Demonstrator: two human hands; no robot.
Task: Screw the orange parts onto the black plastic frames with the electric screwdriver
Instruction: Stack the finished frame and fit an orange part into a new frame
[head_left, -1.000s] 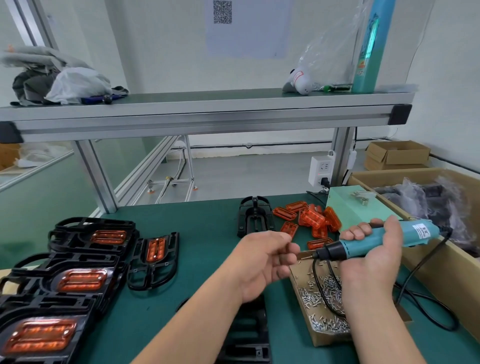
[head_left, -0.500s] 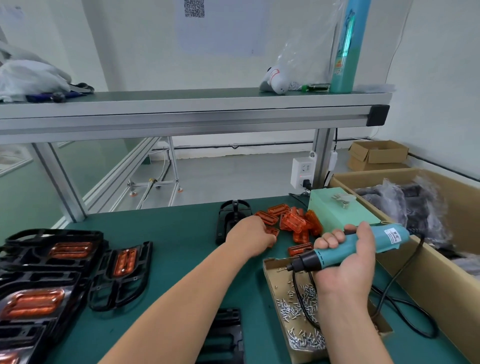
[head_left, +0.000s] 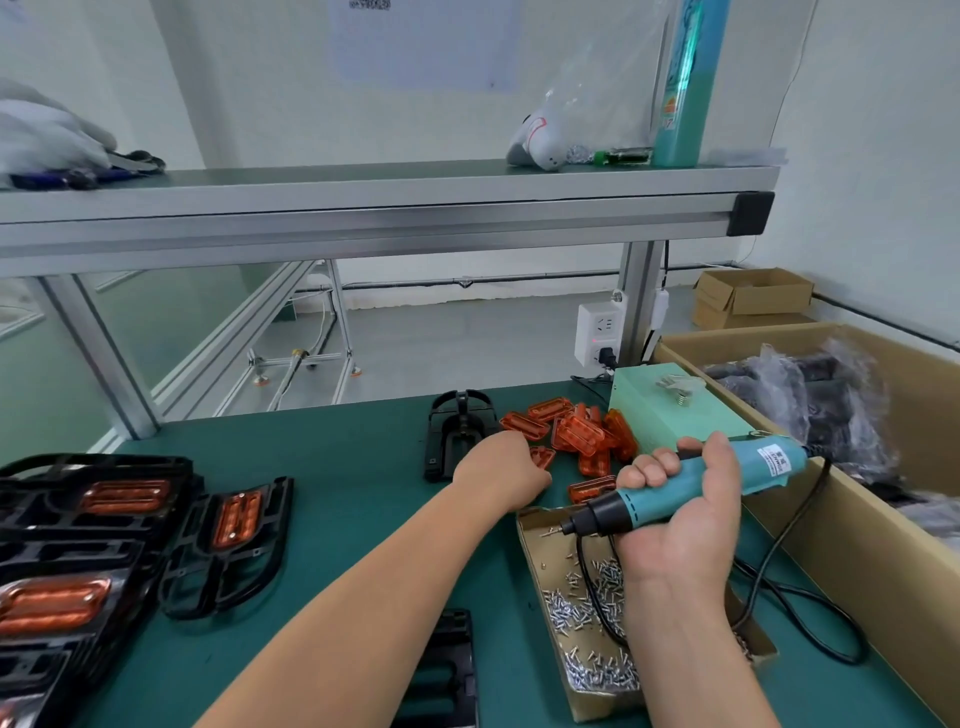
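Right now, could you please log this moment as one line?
left hand: at orange parts | right hand: grips electric screwdriver | step: part pickup

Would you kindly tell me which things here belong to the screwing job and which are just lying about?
Job: electric screwdriver, orange parts, black frame, tray of screws.
Lying about: small cardboard box, tall teal tube, white cloth.

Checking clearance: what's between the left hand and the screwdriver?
Head view: one loose orange part lies on the mat between the left hand and the screwdriver, just beyond the screw tray's far rim.
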